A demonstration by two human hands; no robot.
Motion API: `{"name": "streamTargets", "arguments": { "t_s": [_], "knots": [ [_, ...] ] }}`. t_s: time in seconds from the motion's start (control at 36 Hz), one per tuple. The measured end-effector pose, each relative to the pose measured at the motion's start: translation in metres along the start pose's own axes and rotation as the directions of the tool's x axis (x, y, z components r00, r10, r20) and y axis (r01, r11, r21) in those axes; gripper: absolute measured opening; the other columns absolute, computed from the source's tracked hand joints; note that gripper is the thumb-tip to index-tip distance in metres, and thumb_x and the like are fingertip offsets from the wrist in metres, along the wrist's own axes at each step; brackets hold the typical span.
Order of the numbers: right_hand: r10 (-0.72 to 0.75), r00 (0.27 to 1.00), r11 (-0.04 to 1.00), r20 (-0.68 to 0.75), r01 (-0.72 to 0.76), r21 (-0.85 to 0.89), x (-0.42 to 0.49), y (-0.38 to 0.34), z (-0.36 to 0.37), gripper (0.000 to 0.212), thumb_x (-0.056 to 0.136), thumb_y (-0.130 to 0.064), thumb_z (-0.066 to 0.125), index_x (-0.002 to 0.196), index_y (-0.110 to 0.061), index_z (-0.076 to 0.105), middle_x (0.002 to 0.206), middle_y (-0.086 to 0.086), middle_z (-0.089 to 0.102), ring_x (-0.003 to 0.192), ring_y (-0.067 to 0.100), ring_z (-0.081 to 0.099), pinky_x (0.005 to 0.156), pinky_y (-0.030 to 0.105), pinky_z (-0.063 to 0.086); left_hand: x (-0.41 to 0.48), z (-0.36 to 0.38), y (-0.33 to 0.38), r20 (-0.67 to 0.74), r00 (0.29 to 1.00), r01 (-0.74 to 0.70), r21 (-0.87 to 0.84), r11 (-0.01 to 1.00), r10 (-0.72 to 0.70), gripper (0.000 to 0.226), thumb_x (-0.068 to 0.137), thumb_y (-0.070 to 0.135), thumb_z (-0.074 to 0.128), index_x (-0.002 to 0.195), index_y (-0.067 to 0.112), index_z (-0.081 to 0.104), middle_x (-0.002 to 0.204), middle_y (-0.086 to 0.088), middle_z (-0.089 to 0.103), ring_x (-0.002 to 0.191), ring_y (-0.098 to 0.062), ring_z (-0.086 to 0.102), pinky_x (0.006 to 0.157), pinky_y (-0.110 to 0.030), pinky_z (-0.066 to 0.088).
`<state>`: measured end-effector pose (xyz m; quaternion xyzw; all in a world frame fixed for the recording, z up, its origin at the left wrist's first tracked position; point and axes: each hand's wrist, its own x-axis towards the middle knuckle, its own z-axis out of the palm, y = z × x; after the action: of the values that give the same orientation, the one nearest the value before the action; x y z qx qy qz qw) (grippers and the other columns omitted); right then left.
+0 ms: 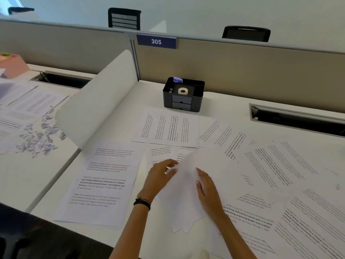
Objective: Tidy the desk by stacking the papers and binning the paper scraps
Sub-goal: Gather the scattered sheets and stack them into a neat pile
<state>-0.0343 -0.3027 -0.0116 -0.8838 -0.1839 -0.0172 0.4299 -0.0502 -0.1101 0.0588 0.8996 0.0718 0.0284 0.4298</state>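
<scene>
We take the black plastic desk organiser (pixel 183 94) as our landmark. It stands on the white desk (pixel 128 101), whose near part is spread with white printed paper sheets (pixel 280 165) lying loose and overlapping, in front of the organiser and to its right. Behind the organiser runs a beige fabric partition (pixel 242 68), and up and to the organiser's left it carries a dark blue sign (pixel 156 41) reading "305" in white.

On the single sheet (pixel 101 182) in front and to the left of the organiser we can read a bold paragraph: "way of living. Defined by a slower pace. It is centered around strong community bonds, local traditions". Far to the organiser's left, on the neighbouring desk, lies a scatter of small pale paper scraps (pixel 40 135).

Directly in front of the organiser, both hands hold a gathered bundle of blank-side-up sheets (pixel 183 193): our left hand (pixel 160 177) pinches its left edge, and our right hand (pixel 207 189) lies flat along its right side.

The organiser's top tray holds a white tape roll (pixel 182 90); its rear compartment holds a small blue item (pixel 177 80) we cannot identify. Two small drawers (pixel 181 102) in front are closed.
</scene>
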Motion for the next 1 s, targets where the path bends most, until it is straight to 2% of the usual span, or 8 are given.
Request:
{"name": "streamTargets", "arguments": {
  "t_s": [0.11, 0.19, 0.31, 0.42, 0.53, 0.67, 0.83, 1.0],
  "knots": [
    [0.166, 0.983, 0.965, -0.079, -0.145, 0.219, 0.003, -0.006, -0.006, 0.04, 0.096, -0.017, 0.041, 0.134, -0.027, 0.036, 0.123, -0.007, 0.055, 0.11, 0.006, 0.056, 0.096, 0.017, 0.042, -0.007, 0.006, 0.01, 0.172, 0.985, -0.024, 0.018, 1.0, 0.021, 0.03, 0.09, 0.026, 0.058, 0.118, 0.017, 0.06, 0.112, 0.001, 0.065, 0.098, -0.013, 0.058, 0.083, -0.021, 0.042],
    [0.333, 0.941, 0.876, -0.059, -0.285, 0.389, 0.005, -0.007, -0.011, 0.037, 0.098, -0.024, 0.036, 0.135, -0.025, 0.036, 0.118, -0.002, 0.06, 0.102, 0.007, 0.061, 0.093, 0.021, 0.047, -0.013, 0.013, 0.016, 0.244, 0.968, -0.067, 0.061, 0.996, 0.051, 0.03, 0.09, 0.027, 0.057, 0.118, 0.016, 0.061, 0.112, -0.002, 0.065, 0.1, -0.02, 0.06, 0.081, -0.021, 0.041],
    [0.545, 0.838, 0.638, 0.033, -0.44, 0.632, 0.014, -0.008, -0.025, 0.075, 0.084, -0.07, 0.03, 0.138, -0.018, 0.039, 0.134, 0.002, 0.052, 0.12, 0.017, 0.05, 0.105, 0.036, 0.038, -0.023, 0.024, 0.024, 0.369, 0.927, -0.114, 0.104, 0.988, 0.068, 0.039, 0.089, 0.033, 0.058, 0.123, 0.015, 0.056, 0.123, -0.004, 0.059, 0.1, -0.019, 0.057, 0.08, -0.021, 0.042],
    [0.616, 0.768, 0.388, 0.173, -0.487, 0.782, 0.022, -0.005, -0.043, 0.053, 0.094, -0.054, 0.023, 0.137, -0.026, 0.037, 0.127, -0.003, 0.052, 0.11, 0.015, 0.053, 0.097, 0.035, 0.039, -0.026, 0.028, 0.026, 0.554, 0.826, -0.13, 0.014, 0.991, 0.101, 0.035, 0.084, 0.03, 0.063, 0.116, 0.017, 0.065, 0.12, -0.002, 0.064, 0.102, -0.02, 0.06, 0.09, -0.034, 0.049],
    [0.602, 0.776, 0.373, 0.189, -0.482, 0.793, 0.021, 0.0, -0.051, 0.041, 0.091, -0.038, 0.048, 0.127, -0.018, 0.049, 0.115, 0.003, 0.062, 0.103, 0.022, 0.059, 0.09, 0.042, 0.048, -0.026, 0.027, 0.029, 0.586, 0.803, -0.113, -0.03, 0.993, 0.109, 0.035, 0.084, 0.021, 0.065, 0.12, 0.019, 0.063, 0.126, 0.001, 0.06, 0.11, -0.014, 0.056, 0.096, -0.026, 0.045],
    [0.597, 0.775, 0.351, 0.208, -0.486, 0.8, 0.01, 0.004, -0.053, 0.082, 0.037, -0.056, 0.084, 0.108, -0.022, 0.062, 0.112, 0.006, 0.066, 0.105, 0.026, 0.061, 0.092, 0.047, 0.048, -0.028, 0.022, 0.026, 0.598, 0.794, -0.063, -0.091, 0.994, 0.105, 0.042, 0.079, 0.025, 0.072, 0.119, 0.021, 0.063, 0.121, 0.003, 0.064, 0.111, -0.011, 0.057, 0.101, -0.034, 0.044],
    [0.622, 0.758, 0.338, 0.195, -0.485, 0.807, 0.008, 0.002, -0.056, 0.043, 0.071, -0.034, 0.071, 0.11, -0.018, 0.062, 0.114, 0.009, 0.065, 0.108, 0.03, 0.059, 0.095, 0.049, 0.046, -0.027, 0.016, 0.03, 0.643, 0.746, -0.011, -0.246, 0.969, 0.172, 0.041, 0.086, 0.02, 0.064, 0.125, 0.03, 0.052, 0.132, -0.001, 0.055, 0.119, -0.011, 0.051, 0.105, -0.025, 0.038],
    [0.64, 0.75, 0.279, 0.167, -0.429, 0.859, 0.008, -0.006, -0.062, 0.04, 0.083, -0.017, 0.061, 0.121, -0.009, 0.057, 0.114, 0.01, 0.065, 0.106, 0.029, 0.059, 0.089, 0.041, 0.048, -0.021, 0.015, 0.023, 0.467, 0.883, 0.124, -0.321, 0.939, 0.043, 0.029, 0.093, 0.04, 0.047, 0.122, 0.036, 0.052, 0.126, 0.013, 0.054, 0.114, -0.002, 0.05, 0.096, -0.015, 0.041]
  ]
}}
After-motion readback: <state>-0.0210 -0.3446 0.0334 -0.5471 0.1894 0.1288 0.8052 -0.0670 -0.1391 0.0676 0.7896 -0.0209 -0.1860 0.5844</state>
